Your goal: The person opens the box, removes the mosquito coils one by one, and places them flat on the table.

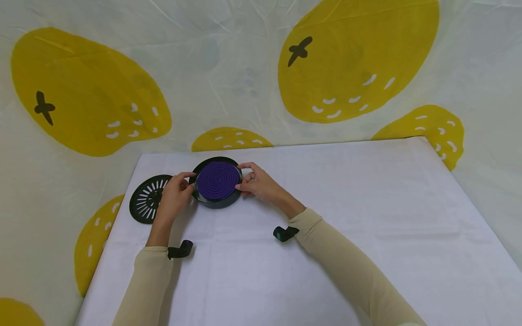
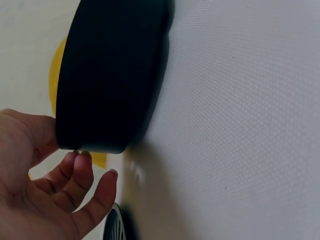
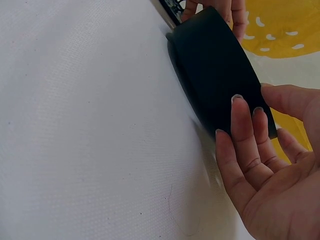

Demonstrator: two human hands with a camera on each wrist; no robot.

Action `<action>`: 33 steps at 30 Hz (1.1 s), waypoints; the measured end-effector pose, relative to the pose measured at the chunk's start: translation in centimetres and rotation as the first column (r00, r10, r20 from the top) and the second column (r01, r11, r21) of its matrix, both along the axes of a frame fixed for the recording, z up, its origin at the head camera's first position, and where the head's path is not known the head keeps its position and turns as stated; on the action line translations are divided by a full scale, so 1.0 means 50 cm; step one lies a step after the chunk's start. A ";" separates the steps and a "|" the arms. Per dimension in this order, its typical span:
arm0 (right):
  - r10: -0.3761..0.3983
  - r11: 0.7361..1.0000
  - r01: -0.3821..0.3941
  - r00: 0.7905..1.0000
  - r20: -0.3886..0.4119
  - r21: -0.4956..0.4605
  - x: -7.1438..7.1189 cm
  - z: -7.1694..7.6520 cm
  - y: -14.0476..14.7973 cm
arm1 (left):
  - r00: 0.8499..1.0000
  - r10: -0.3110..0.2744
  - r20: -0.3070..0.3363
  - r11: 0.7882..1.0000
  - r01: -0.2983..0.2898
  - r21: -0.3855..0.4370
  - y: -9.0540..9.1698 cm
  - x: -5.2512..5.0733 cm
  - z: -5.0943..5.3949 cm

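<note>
Inspecting, we find left hand (image 1: pixel 174 197) and right hand (image 1: pixel 261 184), fingers (image 3: pixel 241 120) part-curled, gripping dark dish (image 1: pixel 220 204) at 2 opposite walls; we judge it stiff, light, soundly held there.

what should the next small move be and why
I'd probably free the left hand and reach for the slotted black disc: the purple coil seems to lie in the dark round dish already, both hands are at the dish's sides, and the disc lies off to the left, close by.
</note>
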State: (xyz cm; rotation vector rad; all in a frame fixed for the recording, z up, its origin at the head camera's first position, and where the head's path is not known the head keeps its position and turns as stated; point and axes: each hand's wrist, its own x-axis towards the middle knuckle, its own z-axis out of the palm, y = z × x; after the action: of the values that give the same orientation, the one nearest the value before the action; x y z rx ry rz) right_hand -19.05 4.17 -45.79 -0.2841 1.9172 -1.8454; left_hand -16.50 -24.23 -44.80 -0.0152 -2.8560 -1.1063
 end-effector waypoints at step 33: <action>0.006 1.000 -0.006 1.000 -0.003 -0.003 -0.002 0.002 0.001 | 0.990 -0.061 0.129 0.938 0.013 0.347 -0.018 -0.005 0.001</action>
State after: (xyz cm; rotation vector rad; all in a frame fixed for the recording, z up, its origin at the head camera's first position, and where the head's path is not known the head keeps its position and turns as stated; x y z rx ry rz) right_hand -19.13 4.20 -45.71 -0.2939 1.9133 -1.8451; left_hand -16.76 -25.11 -44.76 0.0303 -2.7389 -1.6629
